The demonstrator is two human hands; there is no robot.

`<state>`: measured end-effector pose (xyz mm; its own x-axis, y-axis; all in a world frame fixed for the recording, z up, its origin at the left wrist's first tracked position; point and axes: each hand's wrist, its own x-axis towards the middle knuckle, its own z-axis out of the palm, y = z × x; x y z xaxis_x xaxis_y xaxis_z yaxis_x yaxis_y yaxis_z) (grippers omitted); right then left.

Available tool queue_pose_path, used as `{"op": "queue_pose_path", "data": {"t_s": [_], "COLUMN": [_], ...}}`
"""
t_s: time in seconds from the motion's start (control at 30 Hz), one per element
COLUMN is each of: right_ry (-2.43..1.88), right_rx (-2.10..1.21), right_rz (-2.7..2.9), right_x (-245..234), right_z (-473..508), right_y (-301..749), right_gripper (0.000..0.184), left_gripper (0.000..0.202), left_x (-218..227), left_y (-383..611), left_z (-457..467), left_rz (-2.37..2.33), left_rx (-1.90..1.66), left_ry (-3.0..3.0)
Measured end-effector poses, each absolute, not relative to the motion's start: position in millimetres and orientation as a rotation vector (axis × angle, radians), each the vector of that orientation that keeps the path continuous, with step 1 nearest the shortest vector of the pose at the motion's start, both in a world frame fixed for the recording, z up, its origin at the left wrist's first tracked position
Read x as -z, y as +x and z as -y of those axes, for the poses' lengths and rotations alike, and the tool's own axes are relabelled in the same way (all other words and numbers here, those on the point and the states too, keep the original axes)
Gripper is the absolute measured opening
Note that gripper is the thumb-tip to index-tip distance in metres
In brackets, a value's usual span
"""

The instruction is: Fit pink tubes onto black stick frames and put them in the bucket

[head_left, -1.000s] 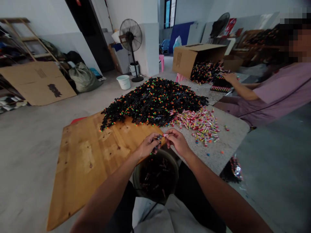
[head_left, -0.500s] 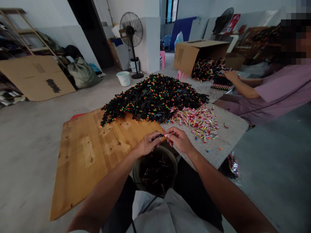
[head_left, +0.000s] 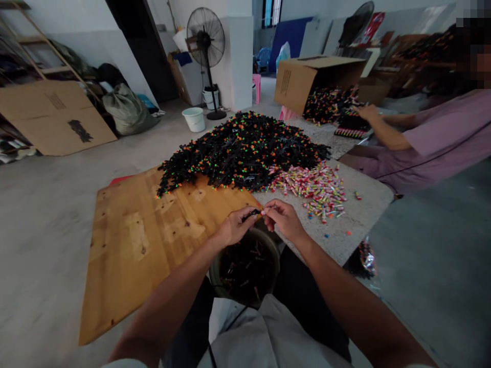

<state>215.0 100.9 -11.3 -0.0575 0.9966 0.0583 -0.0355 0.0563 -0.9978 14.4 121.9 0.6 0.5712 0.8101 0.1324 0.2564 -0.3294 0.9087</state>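
My left hand (head_left: 237, 226) is closed around a small black plastic toy gun (head_left: 252, 214), which points to the right. At its front end the fingers of my right hand (head_left: 282, 220) are pinched together, almost touching the left fingertips; what they grip is mostly hidden. Below both hands stands a round bucket (head_left: 276, 258) with many black toys and some tubes inside. Ahead lies a large heap of black toy guns (head_left: 245, 148) with orange and green tips. Beside it on the right is a pile of small pink and yellow tubes (head_left: 312, 186).
A wooden board (head_left: 138, 245) extends to the left, and a speckled stone tabletop (head_left: 360, 220) to the right. Across the table a co-worker in a pink shirt (head_left: 441, 133) handles similar toys by an open cardboard box (head_left: 295, 84). A standing fan (head_left: 206, 40) and white bucket (head_left: 194, 120) are behind.
The pink and yellow tube that showed between my right fingertips is now mostly out of sight. Both hands stay together over the bucket. The view has tilted slightly down.
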Motion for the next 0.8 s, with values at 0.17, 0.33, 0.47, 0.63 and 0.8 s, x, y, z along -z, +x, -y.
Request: {"op": "queue_pose_path", "data": {"t_s": [0.17, 0.33, 0.47, 0.63, 0.8], "right_ry": [-1.109, -1.139, -1.143, -1.351, -2.063], "right_rx": [-1.284, -1.324, -1.323, -1.357, -0.543], "right_rz": [1.186, 1.144, 1.023, 1.275, 1.409], "right_x": [15, 25, 44, 68, 74], "right_z": [-105, -105, -94, -84, -105], "right_y": [216, 211, 201, 224, 305], "right_gripper": [0.021, 0.023, 0.023, 0.033, 0.024], "left_gripper": [0.037, 0.032, 0.029, 0.031, 0.025], "left_x": [-4, -5, -1, 16, 29], "left_y": [13, 14, 17, 8, -2], "left_z": [-122, -116, -111, -112, -130], "left_rz": [-0.89, -0.981, -1.122, -0.981, -0.988], "left_rx": [-0.691, -0.602, -0.473, -0.175, -0.025], "left_ry": [1.947, 2.091, 2.184, 2.253, 2.259]}}
